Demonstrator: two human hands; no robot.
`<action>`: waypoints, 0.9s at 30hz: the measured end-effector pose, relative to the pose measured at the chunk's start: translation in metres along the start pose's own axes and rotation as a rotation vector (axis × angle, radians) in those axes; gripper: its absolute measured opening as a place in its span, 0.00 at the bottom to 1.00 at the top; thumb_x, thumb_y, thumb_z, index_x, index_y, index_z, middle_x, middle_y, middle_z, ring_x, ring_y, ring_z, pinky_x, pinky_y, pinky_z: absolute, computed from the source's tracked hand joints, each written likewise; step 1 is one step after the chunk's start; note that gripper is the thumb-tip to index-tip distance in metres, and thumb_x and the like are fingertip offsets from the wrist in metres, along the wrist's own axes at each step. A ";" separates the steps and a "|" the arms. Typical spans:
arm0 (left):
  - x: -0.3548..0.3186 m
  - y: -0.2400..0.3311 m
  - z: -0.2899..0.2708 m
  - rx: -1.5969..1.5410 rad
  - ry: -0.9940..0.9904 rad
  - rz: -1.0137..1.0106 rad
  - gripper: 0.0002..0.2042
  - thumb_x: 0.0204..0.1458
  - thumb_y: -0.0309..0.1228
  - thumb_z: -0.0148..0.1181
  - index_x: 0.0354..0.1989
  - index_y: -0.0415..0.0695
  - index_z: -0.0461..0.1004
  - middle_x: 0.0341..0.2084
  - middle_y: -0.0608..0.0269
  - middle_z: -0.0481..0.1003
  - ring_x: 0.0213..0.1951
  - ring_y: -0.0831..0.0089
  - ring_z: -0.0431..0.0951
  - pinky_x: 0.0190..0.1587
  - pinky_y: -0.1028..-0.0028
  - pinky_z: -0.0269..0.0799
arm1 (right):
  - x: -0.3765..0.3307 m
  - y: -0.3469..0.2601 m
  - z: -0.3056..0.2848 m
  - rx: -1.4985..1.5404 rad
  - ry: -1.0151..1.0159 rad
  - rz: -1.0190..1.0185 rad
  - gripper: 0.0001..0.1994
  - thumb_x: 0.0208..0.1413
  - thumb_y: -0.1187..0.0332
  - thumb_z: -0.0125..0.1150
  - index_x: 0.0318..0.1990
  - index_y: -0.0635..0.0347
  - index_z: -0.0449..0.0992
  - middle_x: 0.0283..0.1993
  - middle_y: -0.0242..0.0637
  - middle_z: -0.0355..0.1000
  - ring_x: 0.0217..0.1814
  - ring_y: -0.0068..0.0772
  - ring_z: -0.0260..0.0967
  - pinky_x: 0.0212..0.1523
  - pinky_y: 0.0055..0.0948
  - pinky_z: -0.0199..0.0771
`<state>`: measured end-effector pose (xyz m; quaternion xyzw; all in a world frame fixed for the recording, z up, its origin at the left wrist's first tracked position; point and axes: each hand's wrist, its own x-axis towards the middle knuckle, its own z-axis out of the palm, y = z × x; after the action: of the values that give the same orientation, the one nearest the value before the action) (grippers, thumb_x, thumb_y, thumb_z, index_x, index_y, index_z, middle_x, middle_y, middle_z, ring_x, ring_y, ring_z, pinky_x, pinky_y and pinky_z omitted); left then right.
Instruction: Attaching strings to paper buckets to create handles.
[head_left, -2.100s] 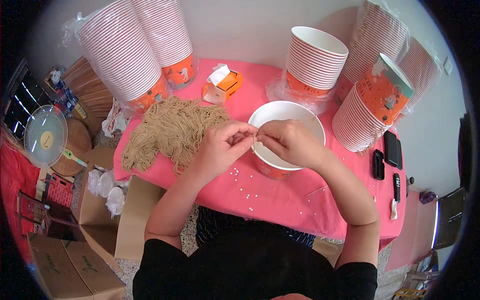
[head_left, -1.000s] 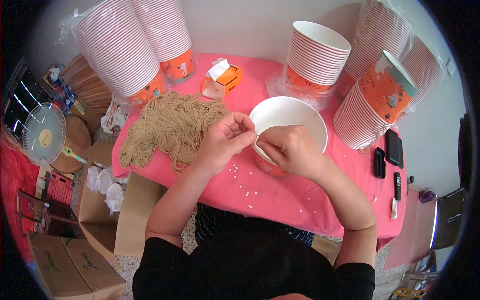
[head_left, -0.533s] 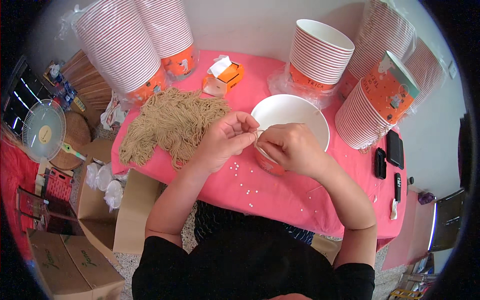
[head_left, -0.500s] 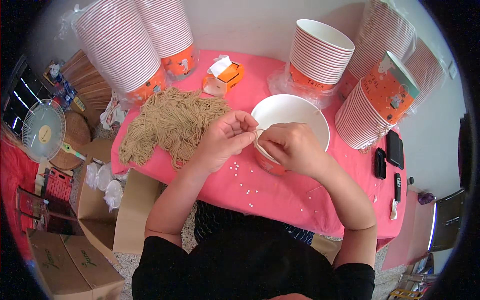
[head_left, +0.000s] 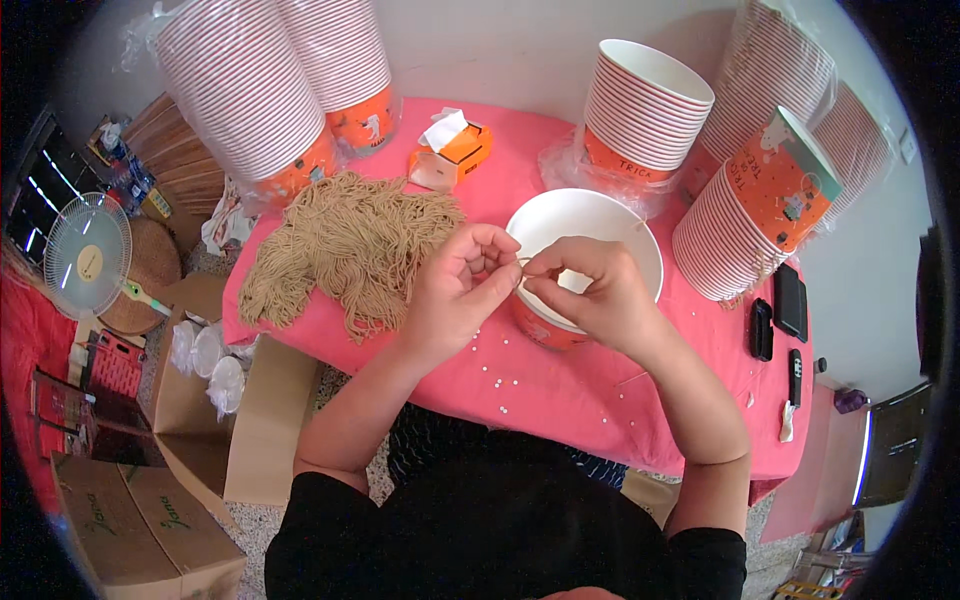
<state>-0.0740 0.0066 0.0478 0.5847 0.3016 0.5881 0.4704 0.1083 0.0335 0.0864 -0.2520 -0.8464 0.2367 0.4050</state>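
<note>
Both my hands meet over the near left rim of a wide orange paper bucket [head_left: 553,333] with a white inside. My left hand [head_left: 462,290] pinches a thin beige cord [head_left: 524,262] between thumb and forefinger, its other fingers loosely curled. On the other side, my right hand [head_left: 597,288] grips the same cord with thumb and fingertips. Only a short bit of the cord shows between the fingertips. Left of my left hand lies a large loose heap of beige cord [head_left: 340,250]. Small white discs [head_left: 500,382] are scattered on the pink tablecloth [head_left: 560,410] below my hands.
Tall stacks of paper buckets rise at the back left [head_left: 240,100] and right [head_left: 735,220], with another stack [head_left: 640,120] behind the bucket. An orange tissue box [head_left: 462,150] sits near the heap. Dark cases [head_left: 790,300] and a cutter [head_left: 795,377] lie at right. Cardboard boxes [head_left: 150,520] stand lower left.
My right hand has turned and its curled fingers have straightened into a pinch, with thumb and forefinger now showing. My left hand stays nearly in place, still holding the cord.
</note>
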 end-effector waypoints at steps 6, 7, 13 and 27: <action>-0.006 -0.010 0.006 -0.111 0.060 0.031 0.09 0.55 0.18 0.54 0.43 0.38 0.66 0.34 0.67 0.70 0.36 0.83 0.71 0.40 0.83 0.67 | 0.000 0.005 -0.003 0.437 -0.097 0.313 0.06 0.52 0.79 0.59 0.37 0.68 0.78 0.32 0.36 0.78 0.35 0.21 0.74 0.37 0.21 0.74; -0.007 -0.012 0.007 -0.110 0.062 0.031 0.09 0.55 0.18 0.54 0.43 0.38 0.66 0.34 0.67 0.70 0.36 0.83 0.71 0.40 0.83 0.67 | 0.001 0.006 -0.002 0.481 -0.103 0.328 0.05 0.52 0.80 0.59 0.36 0.68 0.78 0.32 0.35 0.77 0.35 0.21 0.74 0.38 0.21 0.75; -0.010 -0.016 0.013 -0.137 0.095 0.086 0.09 0.55 0.19 0.54 0.43 0.38 0.66 0.34 0.67 0.70 0.37 0.83 0.70 0.41 0.82 0.67 | 0.003 0.009 -0.002 0.536 -0.128 0.350 0.03 0.50 0.80 0.61 0.34 0.68 0.77 0.32 0.35 0.76 0.35 0.21 0.73 0.39 0.22 0.75; -0.015 -0.022 0.016 0.020 0.179 0.236 0.05 0.52 0.17 0.58 0.36 0.36 0.71 0.32 0.65 0.73 0.35 0.82 0.74 0.37 0.82 0.71 | 0.001 0.004 -0.005 0.366 -0.174 0.309 0.03 0.49 0.80 0.62 0.31 0.66 0.75 0.30 0.31 0.74 0.32 0.18 0.71 0.38 0.21 0.74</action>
<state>-0.0559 -0.0018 0.0236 0.5658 0.2772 0.6862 0.3635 0.1127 0.0383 0.0868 -0.2797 -0.7727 0.4658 0.3283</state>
